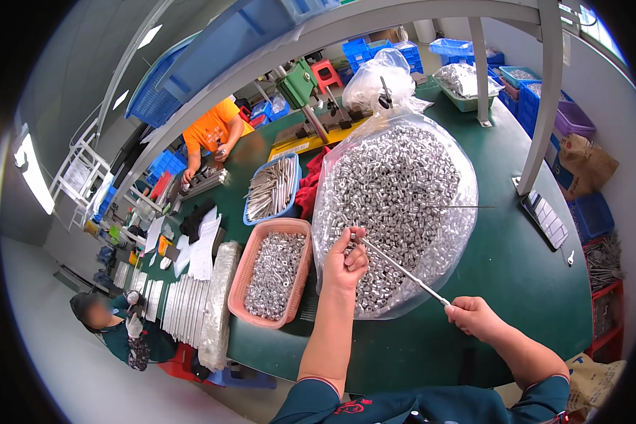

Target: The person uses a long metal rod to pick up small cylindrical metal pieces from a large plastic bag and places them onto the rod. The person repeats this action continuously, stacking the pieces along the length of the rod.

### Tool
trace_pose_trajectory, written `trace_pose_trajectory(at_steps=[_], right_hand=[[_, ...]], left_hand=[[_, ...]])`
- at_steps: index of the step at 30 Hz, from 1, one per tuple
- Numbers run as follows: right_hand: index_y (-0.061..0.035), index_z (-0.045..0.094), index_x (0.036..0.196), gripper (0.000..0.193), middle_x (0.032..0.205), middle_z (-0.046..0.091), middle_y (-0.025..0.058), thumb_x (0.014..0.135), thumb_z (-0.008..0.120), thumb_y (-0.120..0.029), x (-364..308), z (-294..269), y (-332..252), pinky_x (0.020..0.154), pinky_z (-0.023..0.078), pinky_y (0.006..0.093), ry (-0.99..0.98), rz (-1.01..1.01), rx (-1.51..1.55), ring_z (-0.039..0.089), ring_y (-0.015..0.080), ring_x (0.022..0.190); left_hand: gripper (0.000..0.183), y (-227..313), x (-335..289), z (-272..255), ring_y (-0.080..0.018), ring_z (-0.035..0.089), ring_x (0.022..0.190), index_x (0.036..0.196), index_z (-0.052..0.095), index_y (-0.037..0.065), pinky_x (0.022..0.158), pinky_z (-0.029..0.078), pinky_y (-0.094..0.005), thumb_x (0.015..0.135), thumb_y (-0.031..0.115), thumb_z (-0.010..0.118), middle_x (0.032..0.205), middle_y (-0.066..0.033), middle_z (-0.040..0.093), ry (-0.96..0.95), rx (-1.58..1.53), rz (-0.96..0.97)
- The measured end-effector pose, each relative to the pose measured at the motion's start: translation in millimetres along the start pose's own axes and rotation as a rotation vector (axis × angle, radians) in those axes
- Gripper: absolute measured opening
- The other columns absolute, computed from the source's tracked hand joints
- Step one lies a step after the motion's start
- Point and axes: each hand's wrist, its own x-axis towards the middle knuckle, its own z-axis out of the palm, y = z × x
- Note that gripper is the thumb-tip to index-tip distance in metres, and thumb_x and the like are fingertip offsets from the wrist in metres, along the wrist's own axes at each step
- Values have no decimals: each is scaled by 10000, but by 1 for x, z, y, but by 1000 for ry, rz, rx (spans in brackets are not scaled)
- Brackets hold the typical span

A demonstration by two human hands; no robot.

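Note:
A large clear plastic bag [403, 177] full of small silver metal sleeves lies open on the green table [516, 268]. My left hand [345, 260] rests on the pile at the bag's near edge, fingers pinched on small sleeves at the tip of a thin metal rod [403, 272]. My right hand [473, 318] grips the rod's near end, just outside the bag. The rod slants up and left into the pile. A second thin rod [459, 206] lies across the pile further right.
A pink basket [251, 265] of the same sleeves sits left of the bag, a blue basket [290, 205] of rods behind it. Two other people work at the table's left side. A grey post [544, 106] stands at right. Blue crates line the back.

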Motion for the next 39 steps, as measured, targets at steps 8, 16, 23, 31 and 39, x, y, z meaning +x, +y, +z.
trace_pose_trajectory(at_steps=[8, 16, 23, 31, 39], right_hand=[[-37, 588, 809, 312, 643, 453, -52, 950, 559, -315, 0, 0, 0, 498, 324, 220, 17, -10, -59, 386, 40, 562], [-32, 586, 787, 327, 649, 469, -43, 951, 556, -314, 0, 2, 1, 507, 330, 227, 41, -41, -102, 406, 47, 573], [-36, 570, 792, 316, 619, 439, -46, 950, 561, -309, 2, -2, 1, 469, 312, 217, 17, 1, 42, 375, 40, 530], [-38, 572, 791, 314, 610, 437, -54, 953, 559, -307, 2, -3, 1, 467, 308, 216, -14, -16, -10, 370, 36, 523], [-17, 587, 777, 322, 622, 472, -33, 944, 570, -291, 0, -5, -4, 481, 343, 268, 47, -84, -230, 417, 67, 537]], left_hand=[[192, 0, -2, 9, -40, 306, 371, 966, 574, 17, 339, 242, -188, 967, 200, 519, 952, -84, 668, -49, -37, -157], [174, -5, 0, 6, -42, 310, 375, 954, 578, 29, 348, 239, -190, 964, 192, 516, 966, -65, 654, -12, -1, -180], [232, -12, -2, 17, -46, 340, 446, 1005, 589, -3, 377, 269, -188, 965, 215, 519, 1001, -173, 625, 76, 132, -66], [205, 3, -3, 7, -53, 357, 456, 1075, 593, -14, 375, 299, -180, 909, 92, 539, 1035, -208, 640, 118, 218, 11], [185, 15, -13, 21, -25, 342, 417, 1076, 594, 6, 362, 275, -161, 923, 95, 542, 972, -187, 659, 2, 423, -20]])
